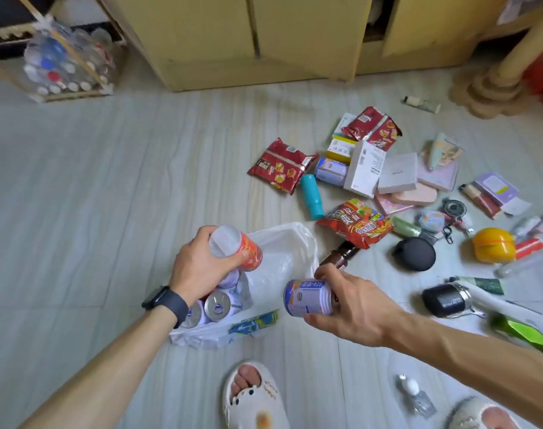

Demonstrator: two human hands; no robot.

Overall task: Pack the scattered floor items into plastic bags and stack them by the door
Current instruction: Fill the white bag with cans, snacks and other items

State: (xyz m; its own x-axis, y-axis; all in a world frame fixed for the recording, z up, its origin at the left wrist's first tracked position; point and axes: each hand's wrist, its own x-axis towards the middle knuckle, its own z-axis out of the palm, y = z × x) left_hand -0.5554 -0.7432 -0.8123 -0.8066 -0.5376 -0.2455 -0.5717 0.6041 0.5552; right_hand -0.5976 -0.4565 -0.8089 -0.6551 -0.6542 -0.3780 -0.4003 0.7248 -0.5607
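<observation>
Left hand: your left hand (202, 264) is clamped around a red-orange drink can with a translucent plastic cap (239, 247), fingers curled round its side, holding it tilted just above the open mouth of the thin white plastic bag (282, 252).
Left wrist: you wear a black watch with a dark strap (166, 301), above the bag's near-left edge.
Right hand: your right hand (353, 308) grips a white-and-blue metal can (307, 297) turned on its side, in the air just right of the bag's mouth.
Bag: it sits open on the pale grey tiled floor (109, 181); inside stand upright cans with silver pull-tab tops (217, 305), directly under your left hand.
At the bag's near edge: a flat blue, green and yellow packet (254, 322) touches the plastic.
Just right of the bag: a dark brown bottle (341, 253) lies partly under an orange-red noodle packet (357, 222).
Beyond the bag: a teal plastic bottle (312, 196) lies beside a dark red snack packet (282, 168) and a cluster of white cardboard boxes (364, 168).
Further right of the bag: a round black case (414, 253), a yellow round container (493, 245) and a black cylinder with a silver rim (443, 300) lie well apart from it.
Nearer you than the bag: your foot in a cream slipper (254, 397).
Far beyond the bag: a yellow wooden cabinet (217, 41).
</observation>
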